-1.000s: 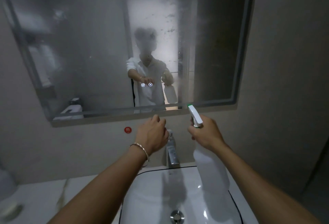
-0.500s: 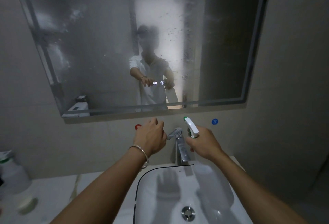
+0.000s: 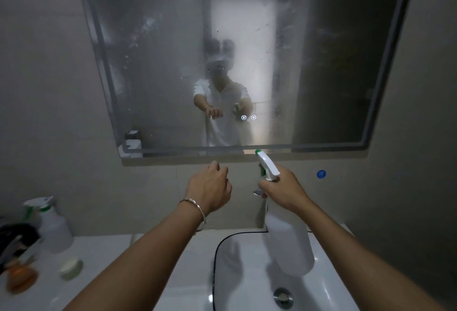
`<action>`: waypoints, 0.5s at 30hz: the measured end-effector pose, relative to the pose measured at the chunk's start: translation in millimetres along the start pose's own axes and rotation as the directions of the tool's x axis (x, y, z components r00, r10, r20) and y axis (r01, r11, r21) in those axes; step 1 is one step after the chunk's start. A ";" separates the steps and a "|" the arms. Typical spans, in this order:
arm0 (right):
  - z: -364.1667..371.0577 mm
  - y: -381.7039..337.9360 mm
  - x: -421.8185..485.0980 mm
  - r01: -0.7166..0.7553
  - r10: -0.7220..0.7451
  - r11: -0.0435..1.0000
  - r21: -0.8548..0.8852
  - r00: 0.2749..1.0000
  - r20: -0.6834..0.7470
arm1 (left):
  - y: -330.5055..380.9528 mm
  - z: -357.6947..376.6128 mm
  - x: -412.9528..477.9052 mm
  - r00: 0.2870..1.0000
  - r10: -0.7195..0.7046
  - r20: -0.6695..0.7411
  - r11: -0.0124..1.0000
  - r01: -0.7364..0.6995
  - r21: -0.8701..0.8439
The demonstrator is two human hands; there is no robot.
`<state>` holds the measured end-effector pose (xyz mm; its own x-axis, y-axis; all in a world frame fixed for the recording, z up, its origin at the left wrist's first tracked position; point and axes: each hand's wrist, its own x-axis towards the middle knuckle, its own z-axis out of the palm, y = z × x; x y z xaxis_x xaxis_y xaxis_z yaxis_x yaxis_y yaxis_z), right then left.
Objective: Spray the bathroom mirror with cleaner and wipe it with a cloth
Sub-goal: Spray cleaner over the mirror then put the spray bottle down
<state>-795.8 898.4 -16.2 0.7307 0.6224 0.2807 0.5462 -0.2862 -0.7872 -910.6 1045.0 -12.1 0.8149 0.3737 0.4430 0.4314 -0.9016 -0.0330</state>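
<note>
The wall mirror (image 3: 173, 63) is hazy and speckled with droplets, most of them near its top. My right hand (image 3: 284, 192) grips the neck of a white spray bottle (image 3: 289, 244). Its green-tipped nozzle (image 3: 268, 166) points up at the mirror's lower edge. My left hand (image 3: 210, 187), with a bracelet at the wrist, hovers beside it just below the mirror frame. Its fingers are loosely curled and hold nothing. I see no cloth that I can tell for certain.
A white basin (image 3: 247, 286) with a drain (image 3: 283, 297) lies below my arms. The tap (image 3: 258, 191) is mostly hidden behind my right hand. On the counter at left stand a second spray bottle (image 3: 52, 226), a small jar (image 3: 71, 267) and blurred dark and orange items (image 3: 19, 256).
The view has swung left, bringing the counter items into sight. Both hands stay just under the mirror's lower edge, the bottle still in my right hand.
</note>
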 end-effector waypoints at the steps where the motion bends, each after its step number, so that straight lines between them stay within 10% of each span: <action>1: 3.8 -7.0 1.1 0.007 -0.008 1.000 0.013 1.000 0.011 | -6.2 -2.5 -2.2 1.000 -0.006 -0.006 1.000 0.006 0.005; 15: 64.6 -61.1 1.3 0.132 -0.133 0.991 0.037 0.991 0.018 | -70.7 -21.8 -35.2 0.991 -0.133 -0.028 0.991 0.133 -0.016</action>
<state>-854.7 963.8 -3.2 0.6441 0.6679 0.3728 0.6224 -0.1742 -0.7631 -978.3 1090.8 -5.8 0.7388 0.4844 0.4686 0.5299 -0.8471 0.0402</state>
